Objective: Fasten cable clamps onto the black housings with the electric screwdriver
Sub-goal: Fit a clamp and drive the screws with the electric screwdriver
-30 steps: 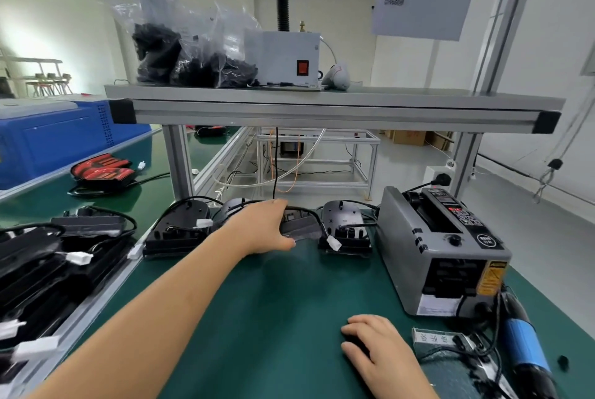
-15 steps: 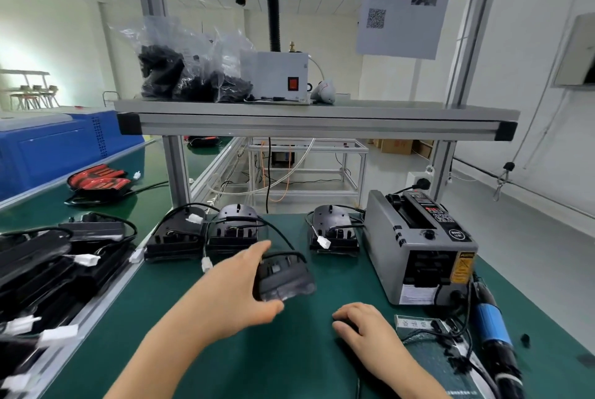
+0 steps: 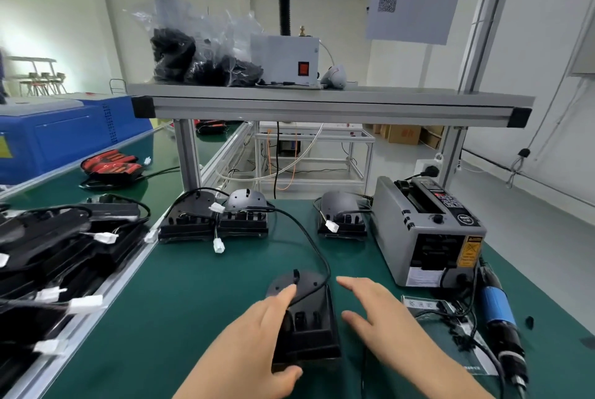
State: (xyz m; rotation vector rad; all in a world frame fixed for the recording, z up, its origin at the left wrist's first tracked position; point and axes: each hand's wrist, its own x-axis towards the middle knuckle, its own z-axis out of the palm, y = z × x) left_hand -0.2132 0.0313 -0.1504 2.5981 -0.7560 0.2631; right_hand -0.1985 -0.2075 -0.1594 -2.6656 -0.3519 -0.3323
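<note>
- Housing, black [image 3: 306, 327]: moulded plastic, domed far end, ribbed slotted block at near end. Lies on the green table [image 3: 193, 302], near centre, between the two hands.
- Cable [image 3: 317, 247]: thin, black, leaves the dome and arcs to the far left, apparently ending in a white connector [image 3: 219, 245], though its run there is hard to trace.
- Left grip [image 3: 257, 344]: bare hand clamped on the housing, thumb round the near edge, fingers along its left flank and onto the dome.
- Right grip [image 3: 383, 321]: bare hand, fingers apart and straight, just right of the housing; contact not evident.
- Electric screwdriver [image 3: 497, 311]: blue-bodied, lying at near right, untouched.
- Small black parts [image 3: 460, 339]: scattered on a clear sheet beside the screwdriver; possibly the clamps, too small to tell.
- Further housings [image 3: 246, 218]: three in a far row, one beside a grey tape dispenser [image 3: 428, 231]; a pile more at left [image 3: 48, 253].
- Handling, judged: light, rigid shell with a smooth dome likely to slide under driver pressure. Best held by the blocky near end and flanks, pressed flat. The trailing cable is limp and may drag or snag on neighbours, so keep it out of the screw site.
</note>
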